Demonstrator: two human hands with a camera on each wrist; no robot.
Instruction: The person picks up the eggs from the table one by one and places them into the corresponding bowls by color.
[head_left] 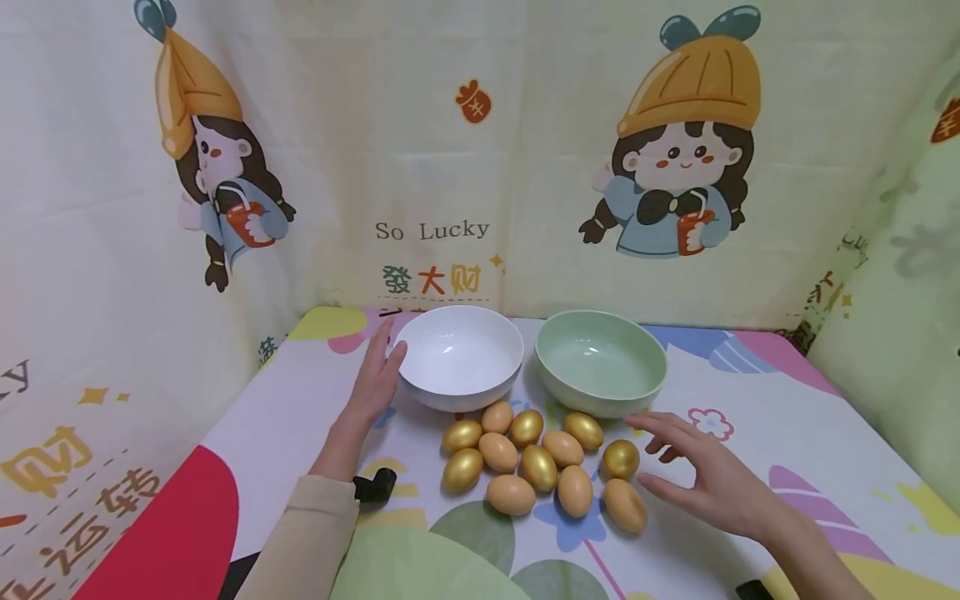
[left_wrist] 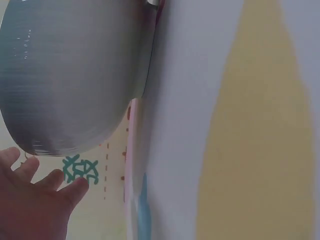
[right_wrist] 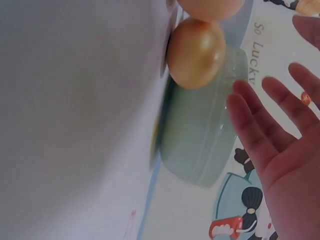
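A white bowl [head_left: 459,358] and a pale green bowl [head_left: 600,364] stand side by side toward the back of the table. My left hand [head_left: 375,375] is at the white bowl's left side, fingers extended; whether it touches the rim I cannot tell. In the left wrist view its fingertips [left_wrist: 75,189] show near the bowl wall [left_wrist: 70,75]. In front of the bowls lie several golden eggs [head_left: 539,468] and several brown eggs [head_left: 512,495] in a loose cluster. To their right hovers my right hand [head_left: 705,475], holding nothing, fingers spread, nearest a golden egg [head_left: 621,459] and a brown egg [head_left: 625,506].
A patterned cloth [head_left: 675,554] covers the table. Behind and at both sides hangs a printed curtain [head_left: 555,167] with cartoon figures, close beyond the table's back edge [head_left: 720,329]. A black wrist mount [head_left: 378,485] sits on my left wrist.
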